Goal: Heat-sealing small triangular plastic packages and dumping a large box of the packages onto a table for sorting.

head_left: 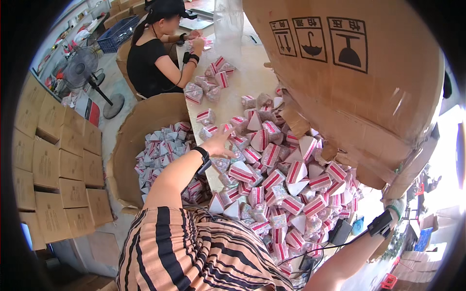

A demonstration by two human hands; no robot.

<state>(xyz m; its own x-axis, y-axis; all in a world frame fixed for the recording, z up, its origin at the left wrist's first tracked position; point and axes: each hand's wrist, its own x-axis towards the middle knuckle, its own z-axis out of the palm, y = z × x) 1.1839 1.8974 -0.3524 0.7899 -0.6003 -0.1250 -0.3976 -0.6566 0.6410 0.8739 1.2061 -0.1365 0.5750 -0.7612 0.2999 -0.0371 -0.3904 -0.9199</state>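
Observation:
My left hand (219, 143) is open, fingers spread over a heap of small wedge-shaped clear packets (269, 155) with red-and-white striped labels. It touches or hovers just above the heap's left edge; I cannot tell which. A large brown cardboard carton (359, 97) is tipped over the table, its torn lower flaps hanging beside the packets. On the right, my right hand (395, 206) is against the carton's lower corner, a green-and-white band at its wrist. Its fingers are mostly hidden, so its grip does not show. Both wrists wear black straps.
An open carton (127, 140) full of similar packets stands left of the table (233, 97). Across the table's far left sits a person (154, 63) in black, handling small things beside another packet cluster. Stacked boxes (46, 162) and a fan (81, 68) are further left. Cables (320, 250) cross the near right.

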